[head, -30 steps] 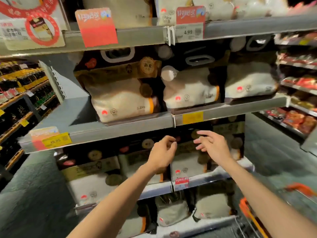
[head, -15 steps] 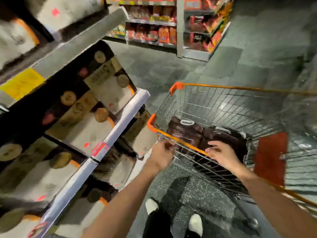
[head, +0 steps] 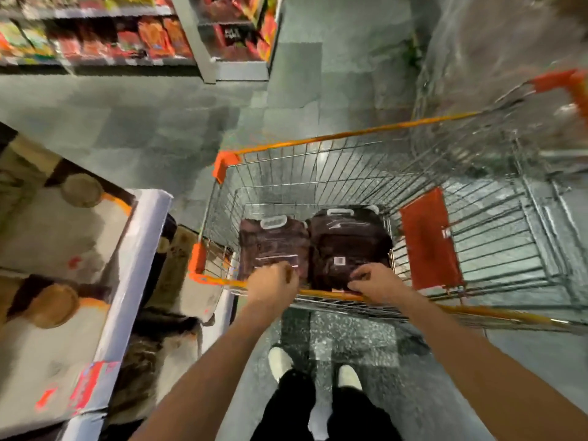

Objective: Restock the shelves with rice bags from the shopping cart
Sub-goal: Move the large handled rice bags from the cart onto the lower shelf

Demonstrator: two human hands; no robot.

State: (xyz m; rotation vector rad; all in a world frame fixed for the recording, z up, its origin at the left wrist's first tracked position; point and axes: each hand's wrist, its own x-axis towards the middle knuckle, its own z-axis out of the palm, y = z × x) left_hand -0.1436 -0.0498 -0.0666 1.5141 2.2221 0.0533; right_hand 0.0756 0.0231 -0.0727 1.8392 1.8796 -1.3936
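Note:
Two dark rice bags with white handles lie side by side in the wire shopping cart (head: 350, 133): the left rice bag (head: 273, 240) and the right rice bag (head: 346, 240). Both my arms reach over the cart's near orange rim. My left hand (head: 273, 286) hangs over the near end of the left bag with its fingers curled down and hidden, so I cannot tell whether it grips. My right hand (head: 374, 281) pinches the near edge of the right bag between thumb and fingers.
The rice shelf (head: 136, 265) stands close on my left, stocked with white and brown rice bags (head: 57, 224). A red seat flap (head: 426, 240) stands inside the cart on the right. Shelves of red packets (head: 127, 39) line the far aisle. My feet (head: 280, 361) stand just behind the cart.
My view swung from the shelf down to the cart. Both hands dropped from in front of the shelf, crossed the cart's rim and reached the near ends of the two bags.

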